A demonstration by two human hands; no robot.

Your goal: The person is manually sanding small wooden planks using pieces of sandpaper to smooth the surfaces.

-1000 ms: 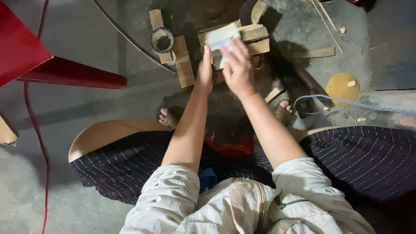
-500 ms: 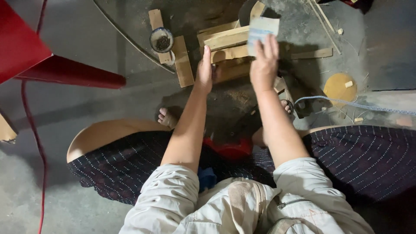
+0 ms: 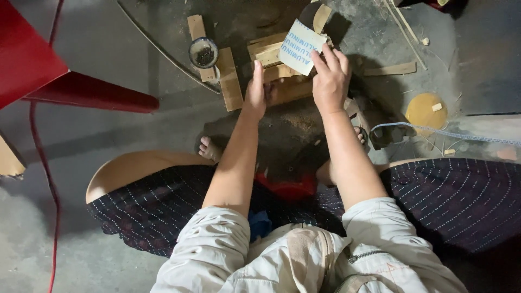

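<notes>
Sandpaper sheet (image 3: 302,48), white backing up, is pinched in my right hand (image 3: 329,81), lifted over the far end of the wooden block (image 3: 274,54) on the floor. My left hand (image 3: 256,92) lies flat with fingers together, pressing down the block's near side. A small bowl of dark bits (image 3: 203,52) sits just left on a wood strip (image 3: 229,79).

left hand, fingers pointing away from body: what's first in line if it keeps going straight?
Probably the stacked wooden strips right past the left hand; its fingertips already sit at their edge. The sandpaper sheet in the right hand lies off to the side. Depth unclear.
</notes>
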